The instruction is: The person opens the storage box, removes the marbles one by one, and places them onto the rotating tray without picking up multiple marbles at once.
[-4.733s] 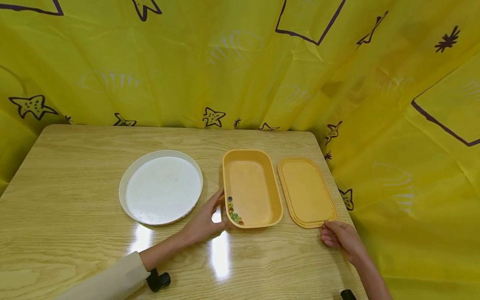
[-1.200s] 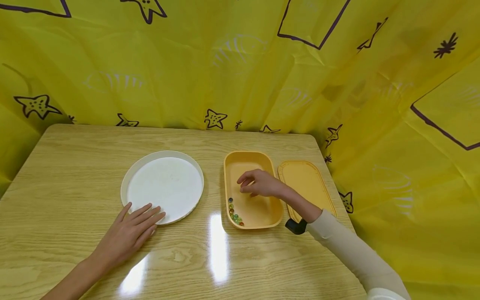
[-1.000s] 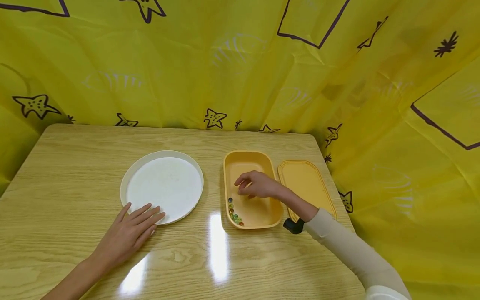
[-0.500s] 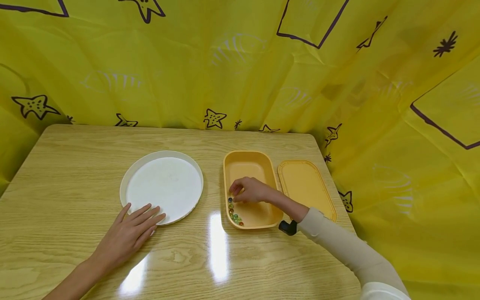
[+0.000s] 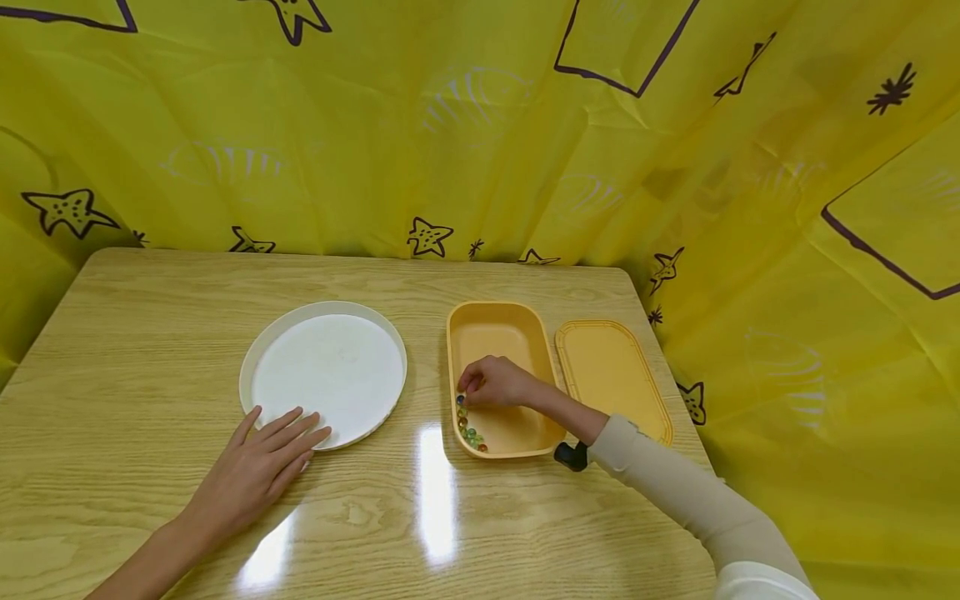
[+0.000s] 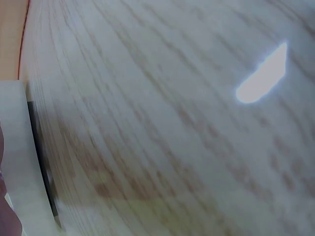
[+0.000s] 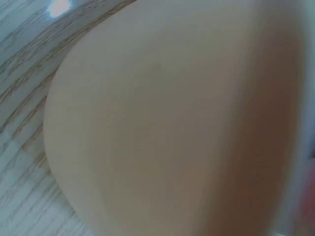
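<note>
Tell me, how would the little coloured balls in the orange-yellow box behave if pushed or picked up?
The little coloured balls look round, so even a light push would probably set them rolling. Their glassy look suggests they may be slippery to pinch. The orange-yellow box has raised walls, which would likely contain them.

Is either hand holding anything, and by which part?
The left hand, open over the tray's rim, holds nothing. The right hand is at the dark marble; whether it's pinched cannot be told.
</note>
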Available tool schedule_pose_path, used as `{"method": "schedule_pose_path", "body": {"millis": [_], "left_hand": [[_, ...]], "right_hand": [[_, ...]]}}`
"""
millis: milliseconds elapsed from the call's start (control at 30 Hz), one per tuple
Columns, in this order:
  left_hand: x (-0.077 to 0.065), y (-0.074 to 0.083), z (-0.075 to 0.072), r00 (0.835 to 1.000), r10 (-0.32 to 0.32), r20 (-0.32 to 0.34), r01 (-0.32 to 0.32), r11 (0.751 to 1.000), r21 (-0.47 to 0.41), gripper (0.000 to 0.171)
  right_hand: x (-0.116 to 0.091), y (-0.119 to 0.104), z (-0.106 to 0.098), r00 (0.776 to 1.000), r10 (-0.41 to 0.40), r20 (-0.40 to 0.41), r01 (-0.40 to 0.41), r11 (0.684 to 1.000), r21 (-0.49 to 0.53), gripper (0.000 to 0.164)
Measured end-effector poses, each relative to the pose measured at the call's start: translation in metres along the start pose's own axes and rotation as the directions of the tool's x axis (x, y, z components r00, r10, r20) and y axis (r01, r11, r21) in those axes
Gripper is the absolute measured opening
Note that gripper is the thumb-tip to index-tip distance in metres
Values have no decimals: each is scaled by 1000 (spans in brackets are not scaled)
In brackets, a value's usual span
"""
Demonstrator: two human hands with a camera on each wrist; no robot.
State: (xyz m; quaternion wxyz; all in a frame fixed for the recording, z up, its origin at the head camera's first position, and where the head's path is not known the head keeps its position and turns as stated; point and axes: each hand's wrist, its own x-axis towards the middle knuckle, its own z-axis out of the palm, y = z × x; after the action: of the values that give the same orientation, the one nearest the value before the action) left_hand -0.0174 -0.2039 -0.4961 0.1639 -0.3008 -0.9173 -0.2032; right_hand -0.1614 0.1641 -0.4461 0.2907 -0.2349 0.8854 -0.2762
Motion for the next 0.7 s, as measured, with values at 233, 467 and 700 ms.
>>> {"method": "schedule_pose_path", "body": {"millis": [233, 467, 700], "left_hand": [[0, -1, 0, 1000, 14, -10, -14, 1000, 10, 37], [1, -1, 1, 1000, 21, -10, -21, 1000, 21, 44], [0, -1, 0, 1000, 16, -9, -15, 1000, 21, 42]], "right_hand": [[1, 2, 3, 999, -47, -18, 47, 999, -16, 6], [0, 0, 3, 998, -64, -19, 64, 998, -26, 5], [-2, -1, 0, 998, -52, -31, 52, 999, -12, 5]]}}
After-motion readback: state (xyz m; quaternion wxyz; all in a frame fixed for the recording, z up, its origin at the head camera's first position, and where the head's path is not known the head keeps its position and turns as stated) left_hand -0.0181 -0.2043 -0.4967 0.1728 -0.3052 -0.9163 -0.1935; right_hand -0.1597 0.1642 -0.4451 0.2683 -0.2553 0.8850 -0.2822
